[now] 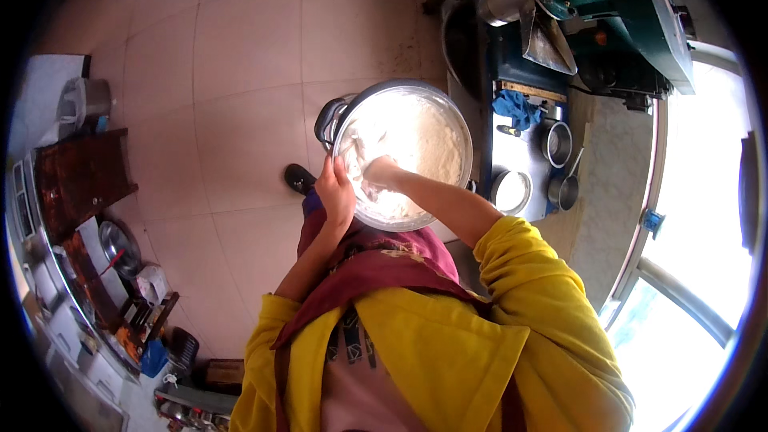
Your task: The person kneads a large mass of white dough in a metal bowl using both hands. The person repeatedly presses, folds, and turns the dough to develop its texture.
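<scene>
A large metal pot (444,152) with dark handles sits in front of me, holding pale, floury dough (424,140). My left hand (336,188) grips the pot's left rim. Inside the pot, my right hand (382,171) is sunk into the white mixture toward the left side, its fingers hidden.
A green machine with a metal chute (548,40) stands at upper right, above a side table holding a blue cloth (516,108), metal bowls (558,146) and a pan (563,190). A bright window (696,168) is at right. Wooden cabinets (84,184) line the left; tiled floor (240,112) lies between.
</scene>
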Motion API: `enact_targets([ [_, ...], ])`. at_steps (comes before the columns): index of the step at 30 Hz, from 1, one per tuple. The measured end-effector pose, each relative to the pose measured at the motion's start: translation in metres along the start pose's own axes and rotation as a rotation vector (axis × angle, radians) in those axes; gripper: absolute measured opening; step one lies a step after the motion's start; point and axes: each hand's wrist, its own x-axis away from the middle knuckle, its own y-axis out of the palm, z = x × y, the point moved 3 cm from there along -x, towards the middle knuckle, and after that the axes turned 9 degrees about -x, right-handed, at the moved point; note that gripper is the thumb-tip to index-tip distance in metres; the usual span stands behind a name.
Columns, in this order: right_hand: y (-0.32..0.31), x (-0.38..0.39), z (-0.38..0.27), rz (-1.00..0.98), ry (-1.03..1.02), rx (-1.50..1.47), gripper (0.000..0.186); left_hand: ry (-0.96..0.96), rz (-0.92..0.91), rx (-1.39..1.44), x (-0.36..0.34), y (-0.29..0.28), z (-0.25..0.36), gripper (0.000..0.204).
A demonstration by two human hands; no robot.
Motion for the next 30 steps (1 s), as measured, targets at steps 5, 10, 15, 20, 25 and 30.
enact_targets([
  [5, 0.013, 0.001, 0.013, 0.531, -0.182, -0.255, 0.023, 0.025, 0.060, -0.004, 0.001, -0.002, -0.001, 0.024],
  [10, 0.004, 0.035, -0.018, 0.719, -0.215, -0.214, 0.025, 0.038, 0.102, -0.050, -0.001, -0.003, 0.001, 0.023],
  [15, -0.009, 0.055, -0.028, 0.696, -0.095, -0.268, 0.027, 0.019, 0.084, -0.011, -0.004, 0.000, 0.000, 0.026],
  [20, -0.033, 0.082, -0.004, 0.011, -0.274, -0.772, 0.032, 0.035, 0.094, 0.004, -0.003, 0.000, 0.000, 0.025],
  [25, -0.102, 0.093, 0.056, 0.744, -0.211, 0.319, 0.027, 0.072, 0.105, -0.007, -0.001, 0.007, -0.002, 0.025],
  [30, -0.064, 0.131, 0.059, 0.600, 0.027, 0.340, 0.059, 0.014, 0.120, 0.028, 0.001, 0.004, -0.001, 0.025],
])
